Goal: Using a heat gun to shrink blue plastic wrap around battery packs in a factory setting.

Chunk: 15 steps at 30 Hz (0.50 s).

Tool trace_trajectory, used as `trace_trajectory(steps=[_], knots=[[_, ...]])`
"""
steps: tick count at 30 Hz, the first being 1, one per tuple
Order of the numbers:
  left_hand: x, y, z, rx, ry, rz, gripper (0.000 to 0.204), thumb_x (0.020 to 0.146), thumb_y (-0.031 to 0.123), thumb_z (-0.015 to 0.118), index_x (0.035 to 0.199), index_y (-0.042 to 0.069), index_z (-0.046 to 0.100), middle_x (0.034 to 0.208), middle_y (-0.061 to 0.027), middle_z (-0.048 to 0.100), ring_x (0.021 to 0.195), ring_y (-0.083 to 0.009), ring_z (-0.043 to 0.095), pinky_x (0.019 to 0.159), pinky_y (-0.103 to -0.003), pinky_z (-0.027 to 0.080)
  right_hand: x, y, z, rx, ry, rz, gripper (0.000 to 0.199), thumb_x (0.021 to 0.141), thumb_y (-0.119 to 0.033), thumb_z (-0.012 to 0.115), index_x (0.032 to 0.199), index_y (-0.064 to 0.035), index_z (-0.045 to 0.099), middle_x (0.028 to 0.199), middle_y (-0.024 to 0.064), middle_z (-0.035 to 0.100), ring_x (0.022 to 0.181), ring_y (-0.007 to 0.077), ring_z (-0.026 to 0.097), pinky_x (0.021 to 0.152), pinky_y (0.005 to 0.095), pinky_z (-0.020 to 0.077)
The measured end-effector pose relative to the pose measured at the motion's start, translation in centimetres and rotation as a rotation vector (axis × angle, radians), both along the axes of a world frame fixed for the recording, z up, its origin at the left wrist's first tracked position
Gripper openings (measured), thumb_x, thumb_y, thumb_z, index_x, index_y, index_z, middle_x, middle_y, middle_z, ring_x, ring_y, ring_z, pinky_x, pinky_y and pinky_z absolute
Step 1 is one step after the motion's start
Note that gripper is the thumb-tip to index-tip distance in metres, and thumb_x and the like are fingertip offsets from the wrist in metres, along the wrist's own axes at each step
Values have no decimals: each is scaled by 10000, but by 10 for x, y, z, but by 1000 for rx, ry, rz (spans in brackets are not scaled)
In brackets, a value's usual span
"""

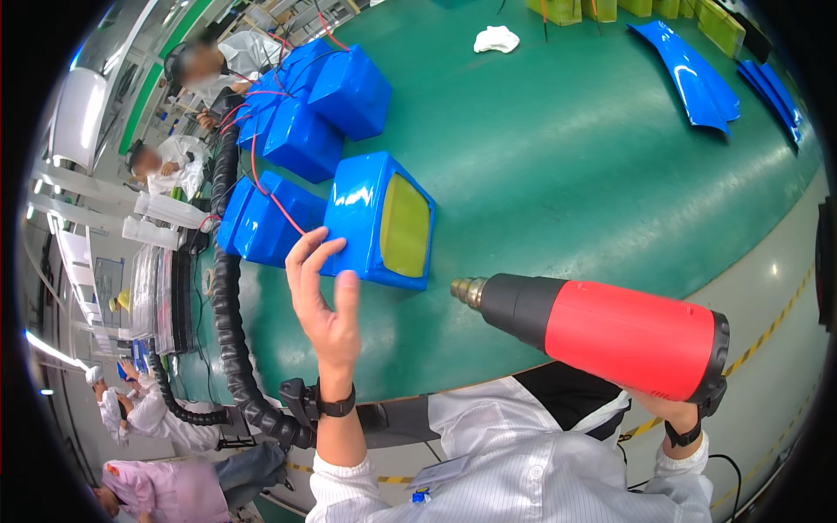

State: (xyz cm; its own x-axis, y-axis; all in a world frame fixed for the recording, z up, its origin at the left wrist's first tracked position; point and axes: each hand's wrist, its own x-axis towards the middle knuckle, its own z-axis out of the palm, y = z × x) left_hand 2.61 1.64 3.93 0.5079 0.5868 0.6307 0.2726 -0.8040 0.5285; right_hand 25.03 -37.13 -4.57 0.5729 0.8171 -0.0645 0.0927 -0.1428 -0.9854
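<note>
A battery pack in glossy blue wrap (356, 205) stands on the green table in front of me, its bare yellow-green end (406, 228) turned to the right. My left hand (327, 305) is at the pack's near left corner, fingers stretched and thumb apart, fingertips at its edge. A red wire runs to the pack behind those fingers. In my right hand (658, 404) is a red and black heat gun (623, 331), whose body hides most of the fingers. Its metal nozzle (468, 292) points left toward the pack's lower right corner, a short gap away.
Several blue-wrapped packs (302, 135) with red and black wires stand at the far left. A black corrugated hose (228, 314) runs along the left side. Blue wrap sleeves (689, 78), yellow-green blocks (720, 33) and a white cloth (496, 39) lie at the back. Co-workers (174, 166) are at left.
</note>
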Motion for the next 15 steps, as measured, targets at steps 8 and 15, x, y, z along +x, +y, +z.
trace_trajectory(steps=[8,15], knots=[[17,-10,18,105,274,87,464,815,109,778,1260,41,665,1364,-154,570,1234,-313,562,1056,-417,431,2,7,4,-16,-650,49,387,764,-118,884,1107,-44,719,1033,72,732,905,211,708,782,322,566],[-21,26,25,-122,249,-173,503,828,143,757,1290,-21,645,1457,-169,518,1349,-284,490,1133,-410,365,2,26,10,-20,-474,55,370,772,-110,864,1104,-49,713,1021,68,724,888,227,699,767,332,553]])
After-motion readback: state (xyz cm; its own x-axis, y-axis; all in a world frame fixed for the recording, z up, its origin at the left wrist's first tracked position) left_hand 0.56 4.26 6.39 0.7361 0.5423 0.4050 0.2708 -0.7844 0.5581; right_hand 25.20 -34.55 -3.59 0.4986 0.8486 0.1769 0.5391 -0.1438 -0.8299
